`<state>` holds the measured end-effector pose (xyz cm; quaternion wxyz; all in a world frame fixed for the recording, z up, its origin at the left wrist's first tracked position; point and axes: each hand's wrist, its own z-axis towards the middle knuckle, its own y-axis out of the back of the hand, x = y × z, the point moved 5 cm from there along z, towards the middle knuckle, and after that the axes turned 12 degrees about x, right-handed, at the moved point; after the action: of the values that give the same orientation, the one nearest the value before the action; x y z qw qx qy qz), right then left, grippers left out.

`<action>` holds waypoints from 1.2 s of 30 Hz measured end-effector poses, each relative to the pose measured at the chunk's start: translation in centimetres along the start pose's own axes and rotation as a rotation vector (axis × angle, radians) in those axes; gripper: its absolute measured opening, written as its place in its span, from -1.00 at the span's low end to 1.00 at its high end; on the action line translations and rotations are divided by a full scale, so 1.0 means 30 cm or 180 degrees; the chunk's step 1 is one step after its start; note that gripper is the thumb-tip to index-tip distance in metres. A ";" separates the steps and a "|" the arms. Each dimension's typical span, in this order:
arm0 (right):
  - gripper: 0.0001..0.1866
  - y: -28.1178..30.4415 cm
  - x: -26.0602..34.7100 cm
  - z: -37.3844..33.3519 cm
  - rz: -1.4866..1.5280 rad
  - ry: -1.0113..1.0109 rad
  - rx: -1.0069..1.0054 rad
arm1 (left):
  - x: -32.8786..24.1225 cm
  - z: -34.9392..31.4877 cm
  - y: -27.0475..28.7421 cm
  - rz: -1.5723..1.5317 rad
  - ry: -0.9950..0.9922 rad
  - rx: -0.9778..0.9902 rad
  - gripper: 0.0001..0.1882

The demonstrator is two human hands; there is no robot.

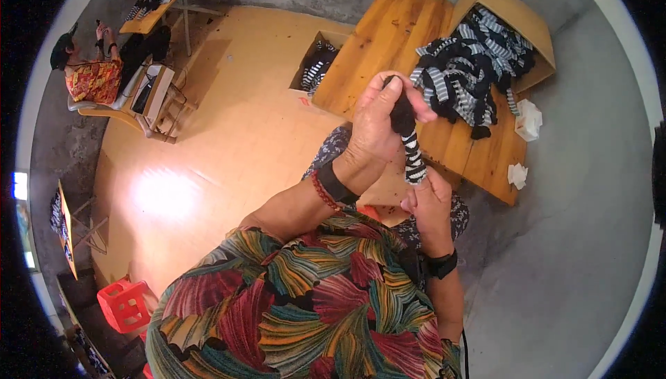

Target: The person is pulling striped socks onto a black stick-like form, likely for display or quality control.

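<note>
Between my hands stretches a knitted piece (pixel 413 151), black at its upper part and striped black and white toward its lower end. It looks like a sock or a glove; I cannot tell which. My left hand (pixel 374 121) is closed around the black part, thumb on top and fingers behind. Lower down, my right hand (pixel 431 202) pinches the striped end. Just beyond my hands, a heap of grey and black striped knitted pieces (pixel 472 67) spills over the wooden table.
The heap comes out of a tipped cardboard box (pixel 538 18) on the wooden table (pixel 388 25). Crumpled white paper (pixel 517 176) lies near its right edge. Another carton (pixel 302 74) with striped pieces stands beside it. A co-worker (pixel 97 77) sits far left; a red stool (pixel 123 306) stands lower left.
</note>
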<state>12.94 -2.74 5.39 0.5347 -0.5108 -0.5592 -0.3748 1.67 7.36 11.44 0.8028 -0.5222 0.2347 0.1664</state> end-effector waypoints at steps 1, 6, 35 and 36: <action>-0.79 -0.006 -0.005 0.003 0.0137 0.0031 0.0012 | 0.006 0.000 -0.010 -0.0047 -0.0044 -0.0113 -0.79; -0.78 -0.052 0.008 0.012 0.0637 -0.0144 0.0076 | 0.009 -0.025 -0.037 0.0575 -0.0067 -0.0143 -0.79; -0.79 0.280 0.054 -0.097 -0.1744 0.0104 -0.0690 | -0.122 0.016 0.226 0.0778 0.0913 0.0136 -0.93; -0.82 0.309 0.050 -0.115 -0.1423 0.0045 -0.0888 | -0.129 0.010 0.213 0.0695 0.0959 0.0172 -0.90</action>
<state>22.82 -3.99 6.21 0.3669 -0.4407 -0.5974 -0.5606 -4.78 10.10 8.81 0.7495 -0.4909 0.4119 0.1661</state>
